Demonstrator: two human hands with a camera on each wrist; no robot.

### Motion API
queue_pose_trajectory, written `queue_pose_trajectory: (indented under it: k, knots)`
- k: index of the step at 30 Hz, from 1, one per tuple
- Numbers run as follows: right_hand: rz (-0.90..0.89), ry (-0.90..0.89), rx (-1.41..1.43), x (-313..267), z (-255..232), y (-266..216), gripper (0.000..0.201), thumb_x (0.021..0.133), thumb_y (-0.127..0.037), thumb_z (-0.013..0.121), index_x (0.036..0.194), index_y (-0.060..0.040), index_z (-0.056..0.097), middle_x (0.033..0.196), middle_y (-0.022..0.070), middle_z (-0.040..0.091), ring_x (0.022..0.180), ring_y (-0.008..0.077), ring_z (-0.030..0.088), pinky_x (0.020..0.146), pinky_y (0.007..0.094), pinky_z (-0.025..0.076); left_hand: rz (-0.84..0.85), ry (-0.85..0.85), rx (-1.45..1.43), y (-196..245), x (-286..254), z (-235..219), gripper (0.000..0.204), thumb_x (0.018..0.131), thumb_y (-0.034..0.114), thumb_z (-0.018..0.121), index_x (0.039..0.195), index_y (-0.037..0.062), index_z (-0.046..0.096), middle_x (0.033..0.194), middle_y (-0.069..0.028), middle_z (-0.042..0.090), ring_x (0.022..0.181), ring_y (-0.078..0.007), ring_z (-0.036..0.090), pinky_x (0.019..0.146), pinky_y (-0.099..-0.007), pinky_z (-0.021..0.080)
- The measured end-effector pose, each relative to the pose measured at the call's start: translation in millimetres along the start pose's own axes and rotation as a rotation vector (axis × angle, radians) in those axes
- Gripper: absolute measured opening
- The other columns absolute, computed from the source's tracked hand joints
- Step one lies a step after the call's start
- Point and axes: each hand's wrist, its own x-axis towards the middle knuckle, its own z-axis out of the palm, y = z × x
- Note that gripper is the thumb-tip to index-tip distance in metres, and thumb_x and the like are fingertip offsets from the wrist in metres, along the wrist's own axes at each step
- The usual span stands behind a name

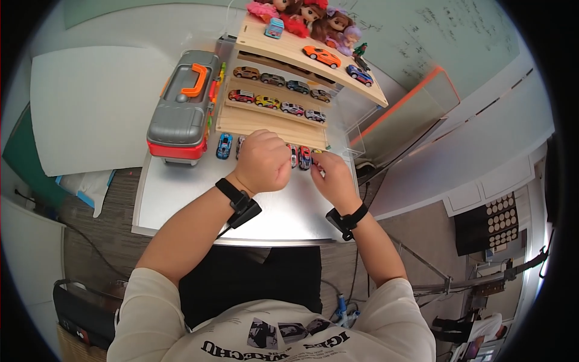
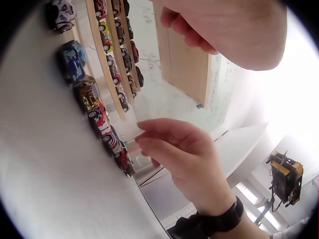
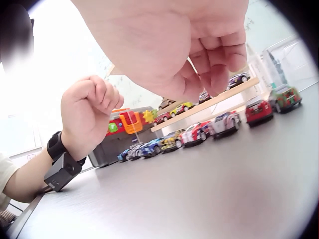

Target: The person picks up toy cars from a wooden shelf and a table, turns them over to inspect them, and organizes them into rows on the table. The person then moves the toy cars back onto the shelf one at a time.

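A row of toy cars stands on the silver table top (image 1: pixel 181 193). My left hand (image 1: pixel 263 161) is raised over the middle of the row, fingers curled into the palm with nothing visible in them. It hides several cars in the head view. At the row's right end is my right hand (image 1: pixel 333 178); in the left wrist view its thumb and fingers stand slightly apart with nothing between them. Close by are a dark red-and-blue car (image 1: pixel 304 158), a red car (image 3: pixel 259 111) and a green car (image 3: pixel 285 98). A blue car (image 1: pixel 224 146) marks the left end.
Behind the row rises a wooden shelf (image 1: pixel 271 125) with two rows of toy cars. Its top board bears dolls (image 1: pixel 310 13), an orange car (image 1: pixel 321 57) and a blue car (image 1: pixel 359 75). A grey toolbox (image 1: pixel 178 114) stands left. An orange-edged clear panel (image 1: pixel 416 102) leans right.
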Motion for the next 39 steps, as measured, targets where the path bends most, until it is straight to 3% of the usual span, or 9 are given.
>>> queue_pose_trajectory:
  k: [1,3,4,9,18,30,32,36,39]
  knots:
    - [-0.007,-0.001,0.006,5.2,4.5,-6.1,0.029,0.081,-0.001,0.072,0.110,0.0003,0.072,0.097,0.0175,0.072,0.094,0.0374,0.069,0.084,0.0461,0.056,-0.001,0.000,0.009,1.3,-0.2,0.5,0.010,0.060,-0.002,0.060,0.062,0.0046,0.053,0.064,-0.0115,0.053,0.060,-0.0338,0.053,0.059,-0.0434,0.044]
    - [-0.321,0.021,-0.003,16.8,13.1,-23.8,0.031,0.077,0.000,0.074,0.108,-0.0015,0.072,0.103,0.0153,0.072,0.099,0.0368,0.067,0.088,0.0471,0.055,0.030,0.010,-0.024,6.7,0.8,0.3,0.010,0.060,-0.002,0.060,0.062,0.0048,0.053,0.065,-0.0108,0.053,0.060,-0.0327,0.053,0.059,-0.0428,0.045]
    - [-0.338,-0.005,0.018,21.4,20.1,-32.5,0.030,0.079,-0.008,0.074,0.109,-0.0034,0.072,0.112,0.0125,0.072,0.109,0.0348,0.064,0.094,0.0471,0.051,0.062,0.009,-0.037,9.3,2.6,-1.5,0.010,0.058,0.001,0.062,0.063,0.0052,0.054,0.067,-0.0097,0.054,0.061,-0.0319,0.054,0.061,-0.0424,0.046]
    - [-0.344,-0.075,0.039,44.0,59.4,-58.0,0.029,0.086,-0.019,0.071,0.113,-0.0074,0.074,0.116,0.0093,0.072,0.115,0.0308,0.060,0.098,0.0436,0.046,0.156,0.108,-0.125,20.1,9.9,-1.3,0.014,0.053,0.007,0.063,0.065,0.0040,0.057,0.070,-0.0096,0.057,0.063,-0.0320,0.055,0.064,-0.0420,0.048]
    - [-0.423,-0.200,-0.250,91.2,60.3,-132.0,0.034,0.092,-0.029,0.070,0.121,-0.0121,0.074,0.120,0.0062,0.073,0.115,0.0289,0.060,0.098,0.0416,0.044,0.176,0.150,-0.070,19.7,14.2,-8.1,0.020,0.051,0.016,0.067,0.064,0.0063,0.056,0.069,-0.0087,0.052,0.063,-0.0299,0.052,0.061,-0.0430,0.044]
    - [-0.411,-0.257,-0.286,101.8,81.7,-124.9,0.035,0.092,-0.031,0.073,0.122,-0.0152,0.074,0.117,0.0025,0.074,0.115,0.0246,0.060,0.099,0.0402,0.041,0.163,0.145,-0.055,18.8,13.8,-9.2,0.021,0.053,0.011,0.069,0.062,0.0075,0.051,0.068,-0.0063,0.048,0.063,-0.0270,0.050,0.058,-0.0406,0.042]
    - [-0.427,-0.251,-0.273,99.8,74.9,-127.0,0.036,0.090,-0.031,0.075,0.121,-0.0137,0.074,0.115,0.0027,0.075,0.114,0.0246,0.060,0.098,0.0403,0.042,0.157,0.146,-0.064,18.0,13.9,-9.1,0.021,0.052,0.012,0.068,0.062,0.0067,0.051,0.066,-0.0068,0.047,0.063,-0.0273,0.050,0.058,-0.0404,0.042]
    - [-0.284,-0.250,-0.097,107.5,45.2,-133.1,0.042,0.084,-0.030,0.079,0.121,-0.0098,0.074,0.111,0.0033,0.075,0.107,0.0248,0.061,0.094,0.0416,0.042,0.146,0.174,-0.105,17.3,12.3,-7.1,0.020,0.051,0.015,0.067,0.060,0.0064,0.051,0.065,-0.0075,0.046,0.062,-0.0281,0.050,0.058,-0.0418,0.042]
    - [-0.282,-0.245,-0.096,100.9,41.5,-125.9,0.041,0.085,-0.030,0.078,0.120,-0.0101,0.074,0.110,0.0034,0.074,0.107,0.0250,0.061,0.094,0.0418,0.041,0.124,0.135,-0.025,21.1,9.7,-8.8,0.017,0.053,0.012,0.067,0.065,0.0039,0.059,0.072,-0.0098,0.057,0.067,-0.0294,0.056,0.066,-0.0417,0.047]
